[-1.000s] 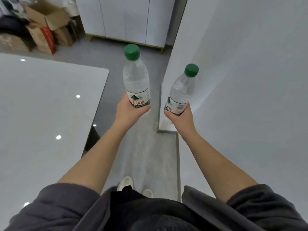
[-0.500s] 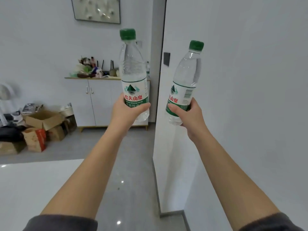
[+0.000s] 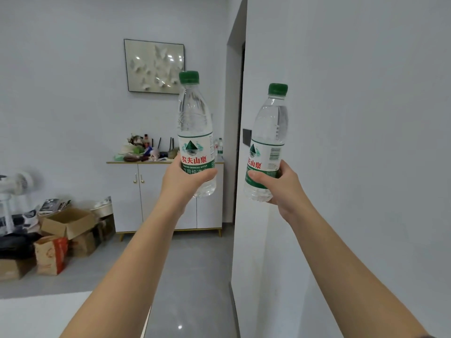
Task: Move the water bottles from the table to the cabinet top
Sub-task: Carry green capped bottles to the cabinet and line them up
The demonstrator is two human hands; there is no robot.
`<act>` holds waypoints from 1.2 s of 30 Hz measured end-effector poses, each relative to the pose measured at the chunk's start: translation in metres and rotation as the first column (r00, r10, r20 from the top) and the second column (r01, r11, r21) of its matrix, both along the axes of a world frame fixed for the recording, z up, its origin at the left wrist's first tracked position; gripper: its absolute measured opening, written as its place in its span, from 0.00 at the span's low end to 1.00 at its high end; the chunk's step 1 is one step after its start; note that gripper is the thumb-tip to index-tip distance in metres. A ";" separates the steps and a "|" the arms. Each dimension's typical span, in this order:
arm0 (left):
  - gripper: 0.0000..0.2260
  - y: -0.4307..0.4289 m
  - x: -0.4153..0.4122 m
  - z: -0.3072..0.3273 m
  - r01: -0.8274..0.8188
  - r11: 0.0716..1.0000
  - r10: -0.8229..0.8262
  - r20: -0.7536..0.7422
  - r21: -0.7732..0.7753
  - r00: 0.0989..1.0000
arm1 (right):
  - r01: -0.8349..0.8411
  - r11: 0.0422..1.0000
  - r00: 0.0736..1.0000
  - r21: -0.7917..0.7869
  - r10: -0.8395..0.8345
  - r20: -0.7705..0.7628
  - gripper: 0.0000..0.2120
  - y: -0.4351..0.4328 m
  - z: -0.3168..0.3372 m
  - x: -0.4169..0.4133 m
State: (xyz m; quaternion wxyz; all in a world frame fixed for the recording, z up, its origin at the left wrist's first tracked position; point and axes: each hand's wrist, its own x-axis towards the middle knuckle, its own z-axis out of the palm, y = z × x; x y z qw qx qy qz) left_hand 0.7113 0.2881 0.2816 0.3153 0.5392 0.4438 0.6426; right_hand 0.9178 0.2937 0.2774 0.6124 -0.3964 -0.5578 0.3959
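Note:
I hold two clear water bottles with green caps and green-and-white labels, both upright in front of me. My left hand grips the lower half of the left bottle. My right hand grips the lower half of the right bottle, which leans slightly. The white cabinet with gold handles stands against the far wall, behind the left bottle. Its top carries a pile of small items at the left and two more water bottles at the right end. A corner of the white table shows at the bottom left.
A white wall corner juts out close on my right, with a dark switch plate. Cardboard boxes and a paper bag lie on the grey floor at the left. A white fan stands at the far left. A framed picture hangs above the cabinet.
My view has lifted from the floor and my feet to the far wall and cabinet. Both bottles stay gripped and are held higher, at arm's length.

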 end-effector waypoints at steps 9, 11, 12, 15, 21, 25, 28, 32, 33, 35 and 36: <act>0.21 0.012 -0.011 0.004 -0.003 1.000 0.003 -0.013 0.007 1.000 | -0.028 1.000 0.999 -0.014 0.028 0.020 0.24 0.018 0.003 -0.015; 0.21 0.017 -0.015 0.005 -0.003 1.000 0.003 -0.010 0.015 1.000 | -0.027 0.999 0.999 -0.017 0.028 0.030 0.24 0.024 0.004 -0.018; 0.22 0.020 -0.016 0.006 -0.002 1.000 0.003 -0.009 0.015 1.000 | -0.029 0.999 0.999 -0.015 0.030 0.031 0.24 0.027 0.004 -0.019; 0.21 0.031 -0.022 0.009 -0.002 1.000 0.002 -0.011 0.011 1.000 | -0.043 0.999 0.999 0.001 0.043 0.017 0.23 0.035 0.007 -0.022; 0.19 0.066 -0.033 0.016 -0.025 0.999 0.027 -0.036 0.037 0.999 | -0.038 0.999 0.999 0.025 0.037 0.032 0.22 0.070 0.012 -0.026; 0.20 0.107 -0.039 0.011 -0.065 0.997 0.066 -0.038 0.046 0.997 | -0.027 0.998 0.999 0.049 0.026 0.022 0.27 0.114 0.006 -0.033; 0.20 0.134 -0.041 0.004 -0.117 0.991 0.119 -0.039 0.061 0.992 | -0.029 0.997 1.000 0.074 0.029 0.013 0.30 0.144 0.001 -0.039; 0.18 0.195 -0.039 -0.006 -0.175 0.983 0.178 -0.060 0.057 0.982 | -0.035 0.994 0.999 0.104 0.034 0.010 0.29 0.211 -0.004 -0.048; 0.17 0.210 -0.039 -0.006 -0.187 0.981 0.191 -0.068 0.057 0.979 | -0.035 0.993 0.999 0.109 0.033 0.014 0.29 0.227 -0.003 -0.050; 0.17 0.239 -0.037 -0.005 -0.204 0.977 0.209 -0.072 0.063 0.975 | -0.035 0.992 0.999 0.122 0.033 0.019 0.30 0.260 -0.002 -0.053; 0.17 0.253 -0.036 -0.003 -0.212 0.975 0.217 -0.072 0.067 0.974 | -0.034 0.991 0.999 0.130 0.032 0.021 0.30 0.274 0.000 -0.055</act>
